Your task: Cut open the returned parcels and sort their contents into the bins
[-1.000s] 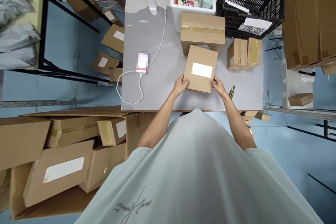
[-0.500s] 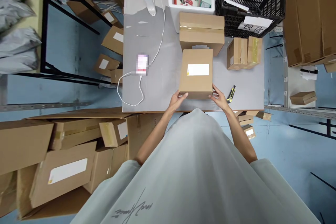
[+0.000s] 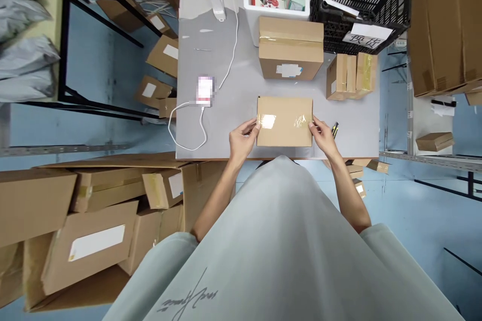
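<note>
A brown cardboard box (image 3: 285, 133) is between my hands near the front edge of the grey table (image 3: 218, 130). Glossy reflections, perhaps from tape, show at both ends of its upward face. My left hand (image 3: 243, 138) grips the left side of the box, fingers bent against it. On the right side my right hand (image 3: 322, 135) pinches the box's edge. Just beside my right hand lies a yellow and black box cutter (image 3: 335, 129), partly hidden by that hand. Behind the held box stands a larger taped cardboard box (image 3: 291, 47).
Small cardboard boxes (image 3: 352, 76) stand at the right, before a black plastic crate (image 3: 361, 5). A white bin (image 3: 248, 15) holds books at the back. A blurred-out device (image 3: 205, 91) with white cables lies left. A large carton (image 3: 90, 241) full of boxes stands at lower left.
The box has been turned: the white-labelled face no longer faces up, and a shorter, shiny face shows. Both hands have moved up along its sides, slightly farther apart.
</note>
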Motion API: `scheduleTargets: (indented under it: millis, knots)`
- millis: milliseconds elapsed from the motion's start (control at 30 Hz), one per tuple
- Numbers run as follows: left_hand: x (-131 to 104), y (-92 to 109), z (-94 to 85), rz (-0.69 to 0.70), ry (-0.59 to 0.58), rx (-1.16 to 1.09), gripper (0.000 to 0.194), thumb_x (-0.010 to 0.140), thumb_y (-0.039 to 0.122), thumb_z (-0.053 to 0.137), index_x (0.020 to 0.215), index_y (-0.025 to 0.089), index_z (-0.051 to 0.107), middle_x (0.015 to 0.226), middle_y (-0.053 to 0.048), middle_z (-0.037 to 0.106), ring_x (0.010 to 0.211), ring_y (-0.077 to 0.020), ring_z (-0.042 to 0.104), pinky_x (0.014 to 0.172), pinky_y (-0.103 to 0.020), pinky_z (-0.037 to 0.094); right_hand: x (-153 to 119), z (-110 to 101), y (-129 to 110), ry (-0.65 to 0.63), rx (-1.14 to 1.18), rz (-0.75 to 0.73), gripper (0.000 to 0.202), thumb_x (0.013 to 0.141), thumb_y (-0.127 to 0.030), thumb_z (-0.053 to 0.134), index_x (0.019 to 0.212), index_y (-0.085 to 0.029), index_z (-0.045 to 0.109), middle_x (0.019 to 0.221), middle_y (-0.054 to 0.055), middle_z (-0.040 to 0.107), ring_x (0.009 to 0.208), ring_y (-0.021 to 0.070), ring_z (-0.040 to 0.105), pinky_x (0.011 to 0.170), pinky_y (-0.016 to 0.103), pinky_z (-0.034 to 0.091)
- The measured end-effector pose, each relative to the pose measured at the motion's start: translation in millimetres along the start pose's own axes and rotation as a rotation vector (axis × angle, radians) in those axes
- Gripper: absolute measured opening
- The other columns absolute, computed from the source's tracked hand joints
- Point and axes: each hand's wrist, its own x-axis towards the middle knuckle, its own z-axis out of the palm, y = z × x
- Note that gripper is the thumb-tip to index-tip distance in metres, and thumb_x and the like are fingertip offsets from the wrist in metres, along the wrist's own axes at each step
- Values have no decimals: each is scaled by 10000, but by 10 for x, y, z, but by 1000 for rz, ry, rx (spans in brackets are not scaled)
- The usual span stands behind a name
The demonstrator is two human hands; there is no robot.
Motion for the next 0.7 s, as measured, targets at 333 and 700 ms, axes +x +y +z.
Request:
scheduleTargets:
  millis: [333, 700]
  knots:
    - [-149, -100, 146, -17, -70, 29, 606, 1063, 671, 737, 1470, 228, 806, 1583, -167, 784, 1453, -346, 758, 1195, -482, 643, -150, -20, 58, 5, 82, 9, 874, 1079, -886, 549, 1688, -278, 701, 1586, 160, 757, 1463, 356, 699, 1279, 556, 592]
    - [116, -252, 324, -148, -129, -166, 486, 947, 500, 717, 1364, 251, 725, 1506, -136, 801, 1430, -325, 750, 1219, -481, 617, 6, 26, -421, -22, -27, -211, 841, 1055, -752, 756, 1799, -412, 562, 1754, 97, 604, 1704, 417, 485, 1416, 664, 446]
